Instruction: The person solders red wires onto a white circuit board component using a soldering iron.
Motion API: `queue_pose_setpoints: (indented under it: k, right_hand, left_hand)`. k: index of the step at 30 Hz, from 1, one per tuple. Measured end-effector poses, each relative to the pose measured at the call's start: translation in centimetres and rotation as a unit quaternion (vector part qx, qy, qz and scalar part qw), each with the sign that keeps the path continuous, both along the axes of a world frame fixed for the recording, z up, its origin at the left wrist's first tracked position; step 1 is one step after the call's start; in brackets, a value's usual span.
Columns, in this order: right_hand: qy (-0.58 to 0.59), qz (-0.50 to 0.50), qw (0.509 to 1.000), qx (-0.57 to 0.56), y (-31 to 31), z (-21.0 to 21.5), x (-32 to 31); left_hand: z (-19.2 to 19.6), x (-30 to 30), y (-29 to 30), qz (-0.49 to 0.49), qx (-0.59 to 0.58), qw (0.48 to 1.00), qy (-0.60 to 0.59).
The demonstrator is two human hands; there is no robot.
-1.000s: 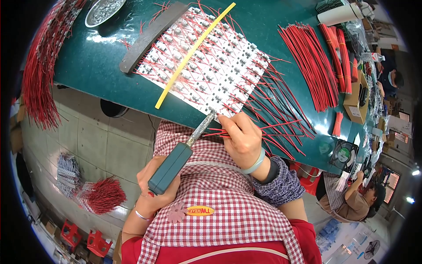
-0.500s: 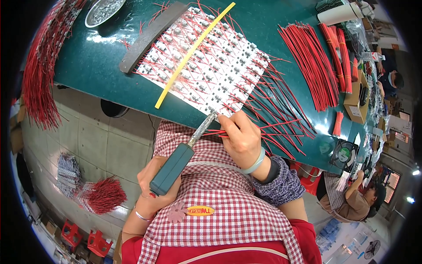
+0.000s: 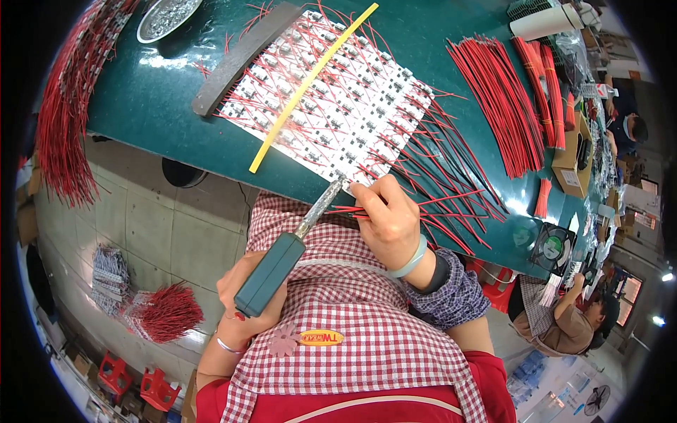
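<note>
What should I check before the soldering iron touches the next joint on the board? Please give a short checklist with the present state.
1. Iron held firmly: left hand grips the soldering iron by its teal handle. Ok.
2. Tip at the board: tip lies at the near edge of the white board panel. Ok.
3. Wire held: right hand pinches a red wire beside the tip. Ok.
4. Fingers away from the hot tip: very close. Not ok.
5. Solder on the tip: cannot tell.
6. Yellow strip lies across the panel, away from the joint. Ok.
</note>
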State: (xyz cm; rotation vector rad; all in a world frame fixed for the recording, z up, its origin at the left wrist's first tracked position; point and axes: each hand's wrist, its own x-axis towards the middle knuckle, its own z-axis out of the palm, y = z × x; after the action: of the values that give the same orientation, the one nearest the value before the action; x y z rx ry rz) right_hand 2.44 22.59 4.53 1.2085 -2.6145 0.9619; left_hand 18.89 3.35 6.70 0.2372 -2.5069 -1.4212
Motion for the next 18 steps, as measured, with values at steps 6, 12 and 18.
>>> queue_pose_setpoints:
  k: [6,12,18]
  right_hand:
    - [-0.023,0.004,1.000,-0.004,-0.05,0.20,-0.08]
    - [-0.018,0.010,1.000,-0.003,-0.03,0.19,-0.17]
    - [-0.006,0.016,1.000,-0.005,-0.03,-0.03,-0.32]
  left_hand:
    - [-0.45,0.35,0.02,0.004,0.021,1.000,-0.018]
    - [-0.40,0.46,-0.20,-0.008,0.013,0.999,-0.030]
    - [-0.44,0.23,-0.05,0.002,0.020,1.000,-0.018]
